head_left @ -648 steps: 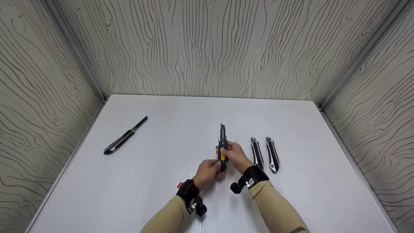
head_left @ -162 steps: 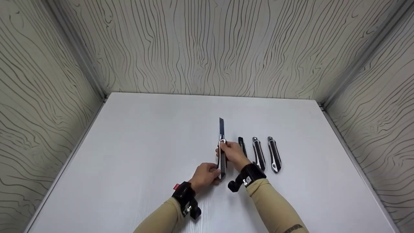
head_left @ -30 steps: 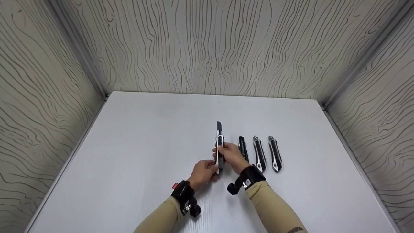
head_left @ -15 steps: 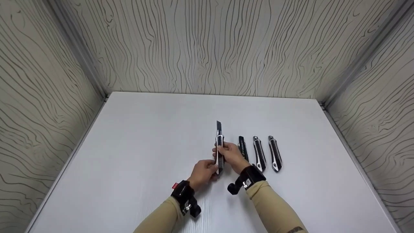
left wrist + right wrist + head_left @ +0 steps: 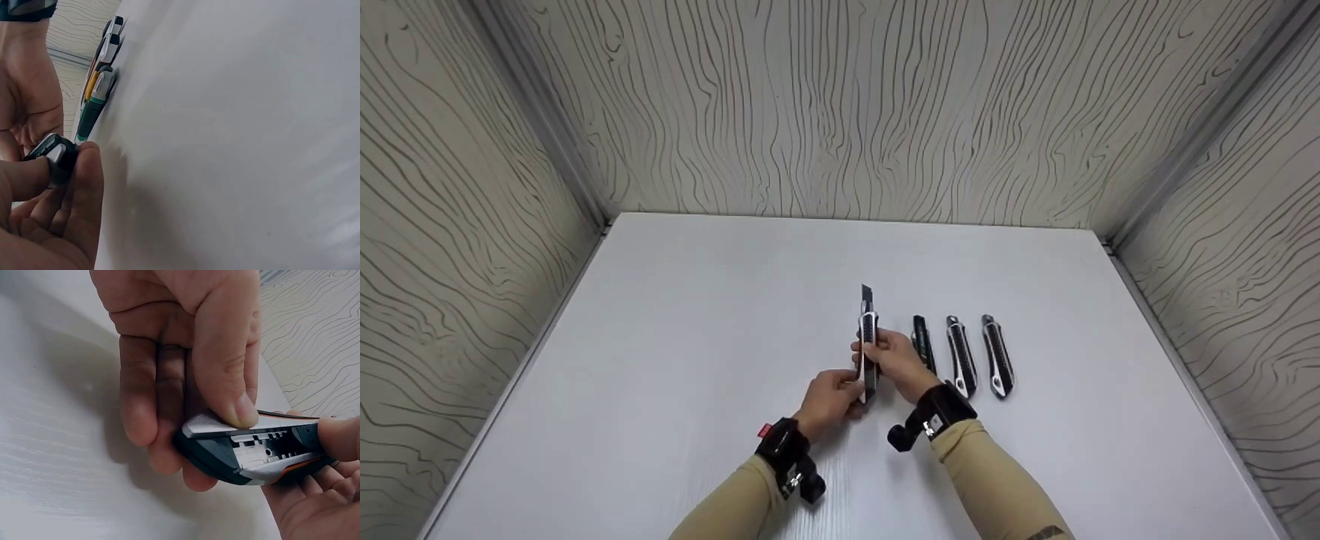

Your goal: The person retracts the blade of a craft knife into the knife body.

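A silver-and-black snap-off utility knife [image 5: 868, 326] is held between both hands, pointing away from me with a short length of blade [image 5: 867, 294] out. My left hand [image 5: 823, 401] pinches its butt end. My right hand [image 5: 901, 360] grips the middle of the handle. In the right wrist view the right thumb [image 5: 340, 439] is on the black slider [image 5: 306, 435], while the left thumb [image 5: 242, 410] presses the silver side near the butt. The left wrist view shows only the butt [image 5: 59, 157] between the left fingers; the blade is hidden there.
To the right lie a black utility knife [image 5: 920, 337], partly hidden by the right hand, and two silver-and-black utility knives [image 5: 961, 356], [image 5: 998, 356] in a row, no blades showing. The white table [image 5: 697, 315] is bounded by wood-grain panels [image 5: 840, 112].
The blade has slid partly back into the handle since 5.4 s ago. Earlier the hands held a black-and-yellow knife; a black knife now lies in the row, and the far-left knife has gone from there.
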The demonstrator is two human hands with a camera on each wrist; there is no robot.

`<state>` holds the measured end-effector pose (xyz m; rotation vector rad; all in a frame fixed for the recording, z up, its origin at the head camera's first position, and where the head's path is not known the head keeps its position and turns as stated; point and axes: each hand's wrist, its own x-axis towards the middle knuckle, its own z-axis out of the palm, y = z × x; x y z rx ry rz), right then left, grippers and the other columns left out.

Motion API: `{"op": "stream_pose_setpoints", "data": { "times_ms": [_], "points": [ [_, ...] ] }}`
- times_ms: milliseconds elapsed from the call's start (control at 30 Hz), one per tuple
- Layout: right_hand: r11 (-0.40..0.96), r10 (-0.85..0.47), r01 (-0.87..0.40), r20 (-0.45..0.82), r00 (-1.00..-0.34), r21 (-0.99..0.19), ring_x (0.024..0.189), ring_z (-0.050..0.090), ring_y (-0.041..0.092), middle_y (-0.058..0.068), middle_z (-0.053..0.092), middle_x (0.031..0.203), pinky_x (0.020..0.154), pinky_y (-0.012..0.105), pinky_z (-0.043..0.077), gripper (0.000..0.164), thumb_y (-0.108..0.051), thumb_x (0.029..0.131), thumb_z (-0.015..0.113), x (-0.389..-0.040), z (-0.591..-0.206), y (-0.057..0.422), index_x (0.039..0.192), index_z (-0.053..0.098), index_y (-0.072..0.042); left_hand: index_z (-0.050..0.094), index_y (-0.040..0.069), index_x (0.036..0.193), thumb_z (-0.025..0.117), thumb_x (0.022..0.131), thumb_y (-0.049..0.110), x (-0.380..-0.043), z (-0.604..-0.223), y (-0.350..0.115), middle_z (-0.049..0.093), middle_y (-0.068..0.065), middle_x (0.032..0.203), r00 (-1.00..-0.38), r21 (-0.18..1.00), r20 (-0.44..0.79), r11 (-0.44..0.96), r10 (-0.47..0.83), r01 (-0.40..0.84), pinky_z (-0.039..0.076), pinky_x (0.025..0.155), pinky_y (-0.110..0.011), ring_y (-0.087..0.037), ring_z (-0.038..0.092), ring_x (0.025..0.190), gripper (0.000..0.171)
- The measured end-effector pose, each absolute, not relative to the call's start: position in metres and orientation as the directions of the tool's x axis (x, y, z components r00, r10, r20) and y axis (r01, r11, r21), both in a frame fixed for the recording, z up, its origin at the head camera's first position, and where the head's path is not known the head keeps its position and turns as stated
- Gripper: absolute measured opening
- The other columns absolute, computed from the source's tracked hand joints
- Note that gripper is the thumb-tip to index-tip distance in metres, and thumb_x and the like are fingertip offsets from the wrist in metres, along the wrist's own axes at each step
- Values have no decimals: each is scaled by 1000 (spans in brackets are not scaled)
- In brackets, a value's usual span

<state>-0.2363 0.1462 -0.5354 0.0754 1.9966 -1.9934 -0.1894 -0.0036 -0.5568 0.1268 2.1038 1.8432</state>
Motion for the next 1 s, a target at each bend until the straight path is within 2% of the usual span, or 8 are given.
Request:
{"op": "stream_pose_setpoints", "data": {
  "times_ms": [133, 200, 367, 500, 667, 867, 1000],
  "points": [
    [21, -193, 260, -260, -946, -965, 94, 68, 16, 30, 60, 124, 87, 28, 55, 36, -1, 98, 49, -237, -535, 145, 131, 46, 14, 65, -6, 112, 55, 96, 9, -188, -555, -5, 71, -25, 85, -941, 979, -183, 140, 285, -148, 47, 49, -22, -14, 63, 60, 24],
    [24, -181, 268, -268, -946, -963, 93, 68, 15, 28, 62, 123, 86, 27, 55, 36, -1, 98, 49, -237, -535, 145, 131, 47, 12, 65, -6, 112, 55, 96, 9, -188, -556, -5, 71, -26, 85, -942, 982, -176, 121, 286, -147, 50, 50, -23, -15, 64, 61, 24],
    [24, -149, 275, -275, -950, -961, 89, 68, 16, 26, 64, 119, 86, 29, 56, 35, 0, 97, 49, -238, -534, 145, 130, 48, 12, 62, -10, 112, 52, 98, 9, -186, -559, -4, 70, -22, 87, -933, 981, -188, 12, 308, -194, 60, 65, -33, -17, 66, 69, 26],
    [7, -140, 271, -269, -953, -963, 92, 68, 17, 27, 63, 121, 88, 30, 56, 36, -1, 98, 49, -239, -533, 145, 131, 48, 12, 60, -12, 107, 49, 101, 11, -184, -563, -2, 68, -17, 86, -913, 963, -217, -74, 346, -257, 61, 73, -37, -19, 69, 75, 26],
    [-17, -148, 274, -268, -952, -962, 93, 68, 17, 25, 64, 121, 89, 30, 56, 37, -5, 98, 52, -240, -533, 144, 131, 48, 10, 59, -11, 101, 49, 101, 11, -184, -565, 0, 67, -11, 83, -922, 961, -199, -119, 332, -251, 60, 72, -34, -16, 67, 74, 24],
    [-29, -178, 296, -287, -941, -955, 91, 68, 15, 16, 70, 109, 85, 27, 57, 37, -13, 100, 51, -238, -535, 145, 127, 52, 12, 61, -13, 103, 48, 101, 10, -184, -563, 2, 64, -8, 81, -937, 968, -176, -117, 300, -220, 60, 74, -35, -13, 64, 73, 26],
    [-49, -184, 297, -284, -941, -954, 90, 68, 15, 12, 70, 102, 85, 27, 57, 36, -13, 101, 51, -237, -535, 145, 126, 51, 13, 61, -12, 102, 48, 101, 11, -184, -563, 2, 63, -7, 78, -940, 971, -177, -107, 292, -216, 60, 72, -36, -14, 63, 71, 27]
  ]
}}
